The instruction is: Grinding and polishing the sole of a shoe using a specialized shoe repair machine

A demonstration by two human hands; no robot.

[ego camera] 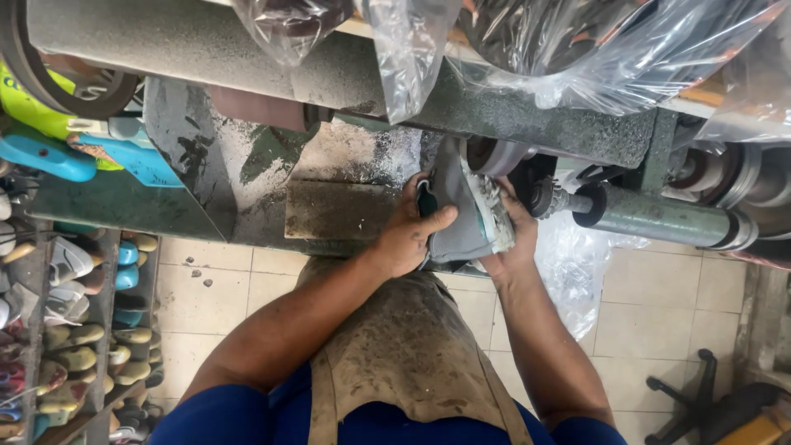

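Grey shoe upper (458,216) held at the grinder wheel (493,155). Left hand (410,234) & right hand (512,235) fingers clamped on its sides. Prob. light, soft, flexy; grip near sole edge, away from wheel.

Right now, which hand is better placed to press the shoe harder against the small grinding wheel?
Probably the right hand. It cups the grey shoe from the side nearest the grinding wheel and supports its rough sole edge. The left hand grips the shoe's far side, further from the wheel.
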